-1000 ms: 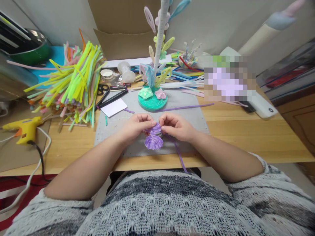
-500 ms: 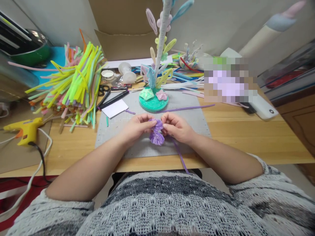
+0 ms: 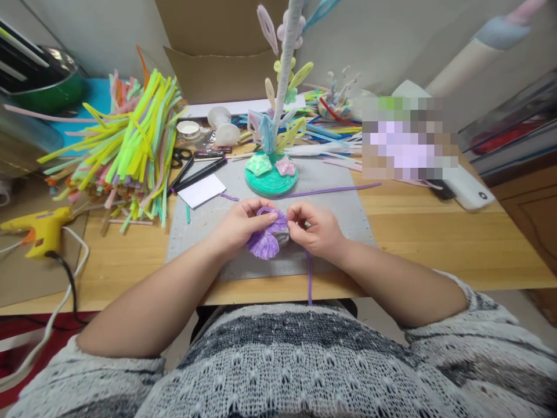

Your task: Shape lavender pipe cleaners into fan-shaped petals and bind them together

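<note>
My left hand pinches a purple pipe-cleaner piece made of fan-shaped, ruffled lobes. It is held above a grey mat. Close on its right, my right hand is closed, thumb against fingers, at the edge of the piece. A purple pipe cleaner hangs down from under that hand past the table's front edge; its upper end is hidden by the fingers. Another purple pipe cleaner lies across the mat beyond my hands.
A white-stemmed pipe-cleaner decoration stands on a green round base just beyond my hands. To the left lie a heap of coloured pipe cleaners, a yellow glue gun, a white card and black pens. A white phone-like object lies at the right.
The purple piece has turned in my left hand, its lower lobe swinging left. My right hand has shifted slightly right, and the hanging pipe cleaner is now straighter.
</note>
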### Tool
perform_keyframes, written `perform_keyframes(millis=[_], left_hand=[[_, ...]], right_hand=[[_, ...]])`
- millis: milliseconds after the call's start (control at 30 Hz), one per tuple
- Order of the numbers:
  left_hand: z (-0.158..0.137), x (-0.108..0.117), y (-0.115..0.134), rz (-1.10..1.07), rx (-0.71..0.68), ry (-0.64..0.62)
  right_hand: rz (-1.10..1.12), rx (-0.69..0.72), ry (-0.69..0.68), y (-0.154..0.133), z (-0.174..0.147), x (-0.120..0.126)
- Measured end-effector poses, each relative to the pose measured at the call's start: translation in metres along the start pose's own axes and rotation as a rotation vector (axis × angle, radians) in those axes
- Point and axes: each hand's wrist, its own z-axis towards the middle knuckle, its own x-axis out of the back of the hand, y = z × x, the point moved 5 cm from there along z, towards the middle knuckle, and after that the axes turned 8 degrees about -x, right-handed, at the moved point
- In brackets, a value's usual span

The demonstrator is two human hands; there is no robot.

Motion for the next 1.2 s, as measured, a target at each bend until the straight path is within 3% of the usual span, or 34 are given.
perform_keyframes(millis=[233,467,733,1067,1200], left_hand=[[-0.0033,-0.0017,0.0019,0.01,0.079,-0.065],[-0.0029,0.0014,-0.0011,0.075,0.077,-0.115],[-0.0026,0.0032,-0.0009,0.156,0.149,-0.182],[-0.0062,-0.0004,0.0027,0.258,0.197,-0.327],[-0.003,-0.0014,0.0018,0.221,0.11,-0.24]], right_hand=[[-0.028,0.071,-0.011,-0.0056,-0.0014,0.0012],[0.027,-0.041,-0.108,0.0034,0.001,0.0008],[0.097,-0.048,-0.331,-0.0004,0.0037,-0.0038],[0.004,0.04,-0.359,-0.0038,0.0006,-0.0057],[0.074,-0.073,-0.266,0.0044,0.0045,-0.0033]])
